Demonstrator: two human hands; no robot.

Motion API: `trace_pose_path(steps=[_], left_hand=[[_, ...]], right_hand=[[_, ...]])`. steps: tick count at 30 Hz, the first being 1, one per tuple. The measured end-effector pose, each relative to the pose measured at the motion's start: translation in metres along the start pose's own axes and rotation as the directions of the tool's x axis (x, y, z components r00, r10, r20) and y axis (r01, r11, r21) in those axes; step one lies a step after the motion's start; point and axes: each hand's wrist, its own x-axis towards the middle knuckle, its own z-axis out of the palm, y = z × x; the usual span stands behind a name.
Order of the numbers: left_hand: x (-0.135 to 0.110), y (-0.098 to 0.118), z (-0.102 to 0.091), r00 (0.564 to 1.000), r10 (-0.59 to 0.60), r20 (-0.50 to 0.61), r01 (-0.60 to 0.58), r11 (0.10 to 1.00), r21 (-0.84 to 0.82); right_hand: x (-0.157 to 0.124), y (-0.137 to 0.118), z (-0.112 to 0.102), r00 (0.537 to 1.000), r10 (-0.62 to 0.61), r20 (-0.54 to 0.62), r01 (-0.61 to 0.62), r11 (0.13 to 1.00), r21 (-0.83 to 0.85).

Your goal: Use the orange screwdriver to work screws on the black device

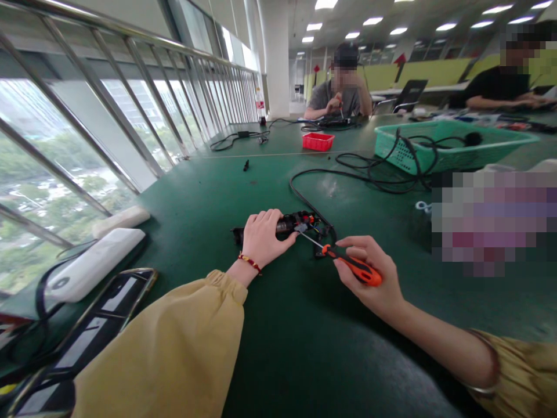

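My left hand [263, 237] is closed over a small black device [300, 223] lying on the green table [270, 348], pinning it down. The device has red parts showing and a black cable [304, 200] running away from it. My right hand [369, 273] grips an orange-handled screwdriver [353, 266]. The screwdriver's thin metal shaft points up and left, and its tip touches the device just right of my left thumb.
A white power bank [93, 264] and a phone [100, 316] lie at the left by the window railing. A teal basket [444, 145] with cables stands at the back right, a small red tray [318, 141] farther back. Two people sit at the far end.
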Motion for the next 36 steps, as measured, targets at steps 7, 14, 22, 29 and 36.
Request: trace_pose_path(steps=[7, 14, 22, 29, 36], left_hand=[[0.0, 0.0, 0.0, 1.0, 0.007, -0.001, -0.007, 1.0, -0.003], [0.0, -0.001, 0.001, 1.0, 0.014, 0.001, -0.014, 1.0, -0.018], [0.001, -0.002, 0.0, 1.0, 0.018, 0.014, -0.018, 1.0, -0.002], [0.002, -0.003, 0.0, 1.0, 0.024, 0.015, -0.024, 1.0, -0.002], [0.002, -0.003, 0.0, 1.0, 0.03, 0.008, -0.03, 1.0, -0.007]], right_hand=[[0.004, -0.002, 0.001, 0.998, -0.04, -0.048, 0.04, 0.999, -0.002], [0.003, -0.005, -0.004, 0.996, -0.071, -0.056, 0.065, 0.992, -0.108], [0.006, -0.002, -0.009, 0.984, -0.108, -0.145, 0.079, 0.978, -0.192], [0.006, 0.002, -0.009, 0.982, -0.054, -0.178, 0.02, 0.983, -0.184], [0.009, 0.001, -0.009, 0.986, -0.03, -0.165, 0.001, 0.984, -0.176]])
